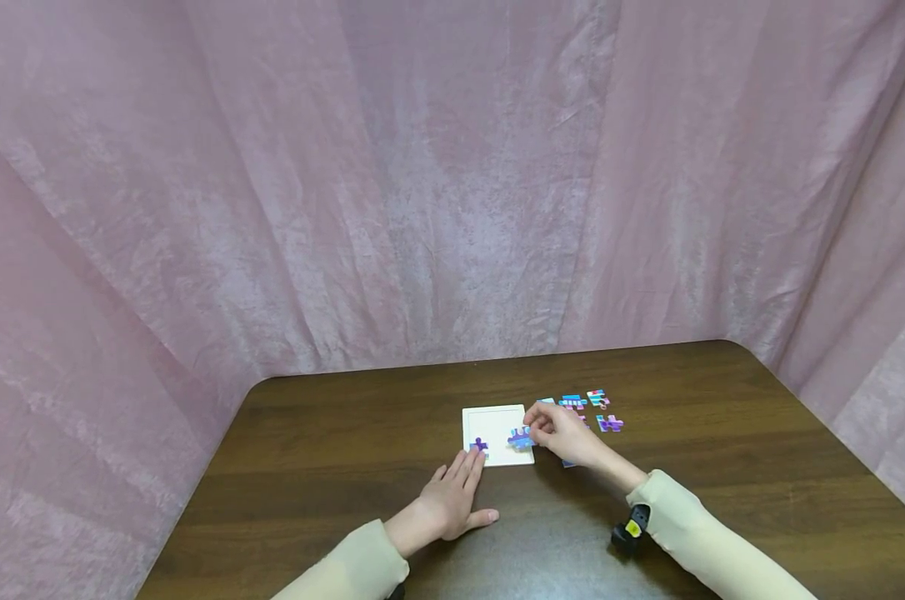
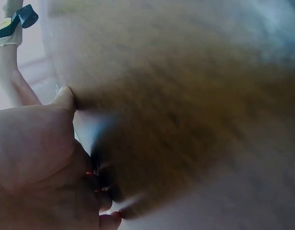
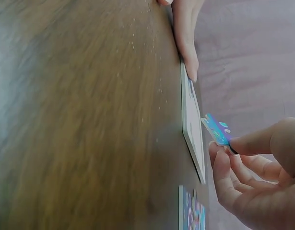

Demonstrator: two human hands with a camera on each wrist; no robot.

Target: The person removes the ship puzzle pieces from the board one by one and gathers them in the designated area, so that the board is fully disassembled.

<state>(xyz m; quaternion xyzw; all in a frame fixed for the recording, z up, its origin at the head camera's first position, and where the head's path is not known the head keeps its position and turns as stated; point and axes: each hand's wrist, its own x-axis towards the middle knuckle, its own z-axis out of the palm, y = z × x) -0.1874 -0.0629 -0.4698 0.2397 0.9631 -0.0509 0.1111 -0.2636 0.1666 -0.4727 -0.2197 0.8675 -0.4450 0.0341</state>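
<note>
A white square puzzle tray (image 1: 493,415) lies on the table with a purple puzzle piece (image 1: 479,444) in its near left corner. My left hand (image 1: 452,500) lies with its fingers out straight, fingertips on the tray's near left corner at that piece. Between thumb and fingers, my right hand (image 1: 565,433) pinches a blue and purple puzzle piece (image 1: 520,438) over the right part of the tray. In the right wrist view, the pinched piece (image 3: 217,130) is tilted and raised above the tray (image 3: 191,122).
Several loose puzzle pieces (image 1: 572,402) lie right of the tray, some partly hidden by my right hand. The brown wooden table (image 1: 347,442) reaches back to a pink curtain (image 1: 437,208).
</note>
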